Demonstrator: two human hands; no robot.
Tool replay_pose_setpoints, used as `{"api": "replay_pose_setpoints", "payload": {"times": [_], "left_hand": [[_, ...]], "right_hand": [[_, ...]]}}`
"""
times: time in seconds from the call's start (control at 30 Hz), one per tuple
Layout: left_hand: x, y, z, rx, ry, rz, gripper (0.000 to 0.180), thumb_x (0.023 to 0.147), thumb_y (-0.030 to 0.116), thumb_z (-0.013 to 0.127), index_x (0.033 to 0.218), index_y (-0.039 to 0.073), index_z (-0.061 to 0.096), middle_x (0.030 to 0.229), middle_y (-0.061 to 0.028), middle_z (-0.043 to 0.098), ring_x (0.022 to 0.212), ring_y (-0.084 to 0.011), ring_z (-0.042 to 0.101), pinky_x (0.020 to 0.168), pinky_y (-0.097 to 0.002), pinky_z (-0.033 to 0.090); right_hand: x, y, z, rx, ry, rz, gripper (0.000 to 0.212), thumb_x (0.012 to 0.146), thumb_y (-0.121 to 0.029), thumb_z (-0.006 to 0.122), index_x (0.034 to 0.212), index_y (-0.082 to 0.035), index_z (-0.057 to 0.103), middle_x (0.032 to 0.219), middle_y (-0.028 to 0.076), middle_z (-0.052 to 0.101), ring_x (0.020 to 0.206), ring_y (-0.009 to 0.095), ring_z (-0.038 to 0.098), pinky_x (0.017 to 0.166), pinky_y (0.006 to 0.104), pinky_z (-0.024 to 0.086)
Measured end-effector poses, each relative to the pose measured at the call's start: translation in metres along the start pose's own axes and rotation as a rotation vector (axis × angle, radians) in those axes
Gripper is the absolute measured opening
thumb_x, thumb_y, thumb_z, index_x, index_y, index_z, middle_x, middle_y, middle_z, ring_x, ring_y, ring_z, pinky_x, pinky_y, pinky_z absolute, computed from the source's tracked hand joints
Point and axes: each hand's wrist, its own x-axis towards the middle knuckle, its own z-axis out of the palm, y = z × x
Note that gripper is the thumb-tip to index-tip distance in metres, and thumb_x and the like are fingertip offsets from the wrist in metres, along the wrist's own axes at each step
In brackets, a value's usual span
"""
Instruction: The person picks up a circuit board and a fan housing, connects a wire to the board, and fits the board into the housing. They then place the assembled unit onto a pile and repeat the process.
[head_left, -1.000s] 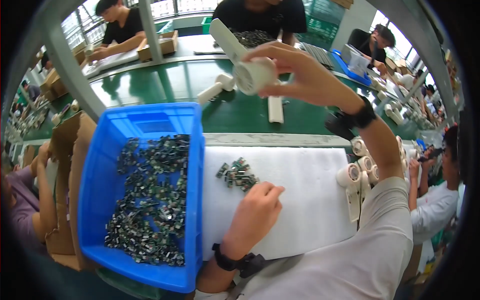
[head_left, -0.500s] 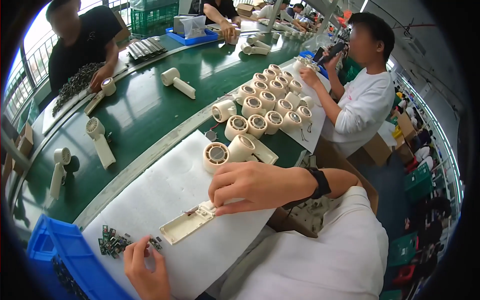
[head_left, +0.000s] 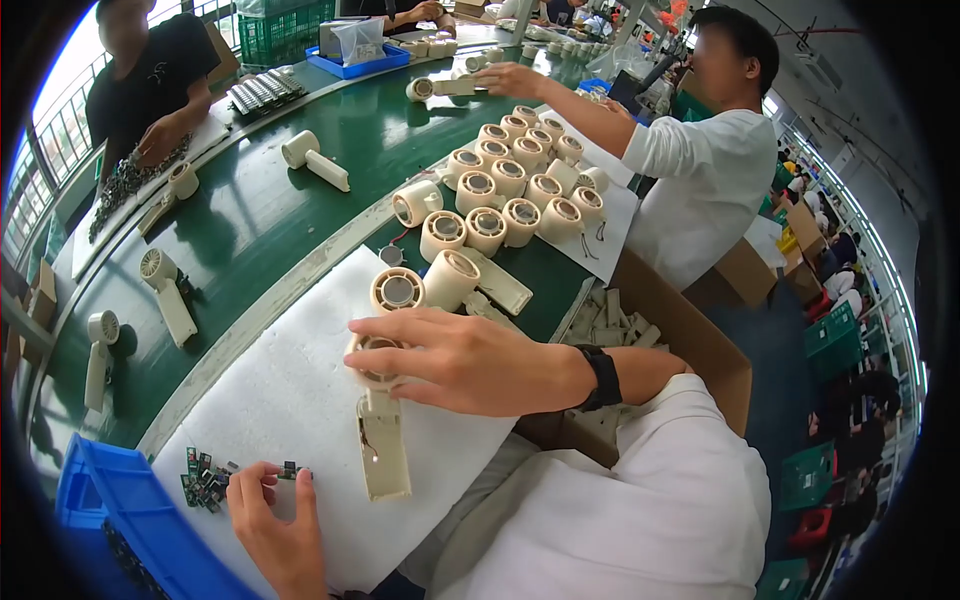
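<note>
Both hands are busy over the white foam sheet (head_left: 280, 375). Fingers of the right hand (head_left: 470, 362) curve over the round head of a cream fan body (head_left: 384, 448), partly closed on it; whether it is lifted off the sheet, I cannot tell. Its opened handle extends from under those fingers toward the person, hollow side up, with thin wires (head_left: 366, 437) inside. Thumb and forefinger of the left hand (head_left: 278, 530) are nearly closed, seemingly pinching a small green board (head_left: 289, 469), while the other fingers curl loosely.

Half a second ago the handle lay slanting toward the left hand; now the right hand has swung it round so it points at the wearer. Judging by this, the cavity is squared up and easier to reach, with the board just to its left, apart from it.

Just left of the left fingertips lies a pile of boards (head_left: 205, 482), and beyond it a blue bin (head_left: 150, 520). Past the right hand stand more fan heads (head_left: 486, 225); farther out, a co-worker's hand (head_left: 508, 79) now reaches over the green belt (head_left: 250, 240).
</note>
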Motion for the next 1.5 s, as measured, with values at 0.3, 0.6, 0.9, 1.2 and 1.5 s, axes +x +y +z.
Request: {"api": "replay_pose_setpoints", "payload": {"times": [0.3,0.6,0.9,1.2,1.5], "left_hand": [[0.009,0.007,0.013,0.002,0.006,0.056,0.023,0.081,0.004,0.072,0.104,0.003,0.068,0.103,-0.0157,0.062,0.096,-0.0333,0.06,0.083,-0.0403,0.049],[0.008,0.001,0.011,-0.11,-0.005,0.098,0.022,0.082,0.004,0.078,0.103,0.004,0.071,0.095,-0.009,0.07,0.08,-0.0204,0.064,0.074,-0.0311,0.051],[0.009,0.021,0.004,-0.568,-0.278,0.153,0.019,0.089,-0.004,0.071,0.107,0.0,0.072,0.098,-0.0083,0.075,0.087,-0.014,0.071,0.081,-0.0274,0.057],[0.006,0.037,0.008,-0.656,-0.453,0.184,0.021,0.092,-0.002,0.07,0.113,0.0,0.07,0.103,-0.0087,0.074,0.09,-0.0141,0.072,0.083,-0.0285,0.058],[0.035,0.068,0.005,-0.721,-0.326,0.038,0.024,0.097,0.002,0.066,0.12,-0.003,0.065,0.109,-0.0102,0.072,0.092,-0.0152,0.071,0.08,-0.0277,0.059]], "right_hand": [[-0.006,-0.003,0.011,0.004,-0.013,0.025,0.045,0.085,-0.011,0.075,0.128,-0.014,0.065,0.138,0.007,0.056,0.117,0.025,0.061,0.091,0.0362,0.055],[0.006,-0.029,0.036,0.231,-0.17,0.273,0.03,0.086,-0.012,0.075,0.116,-0.013,0.071,0.074,0.005,0.066,0.06,0.024,0.063,0.059,0.0338,0.05],[0.013,-0.014,0.042,0.257,-0.02,0.038,0.018,0.09,-0.013,0.072,0.107,-0.008,0.074,0.08,0.013,0.07,0.066,0.03,0.066,0.059,0.0349,0.05],[0.003,-0.016,0.035,0.491,-0.047,0.3,0.017,0.089,-0.017,0.076,0.103,-0.009,0.076,0.077,0.008,0.073,0.062,0.021,0.068,0.06,0.0299,0.052],[0.005,0.005,0.041,0.415,-0.138,0.1,0.02,0.088,-0.025,0.075,0.102,-0.012,0.076,0.078,0.013,0.072,0.065,0.026,0.069,0.058,0.0341,0.052]]}}
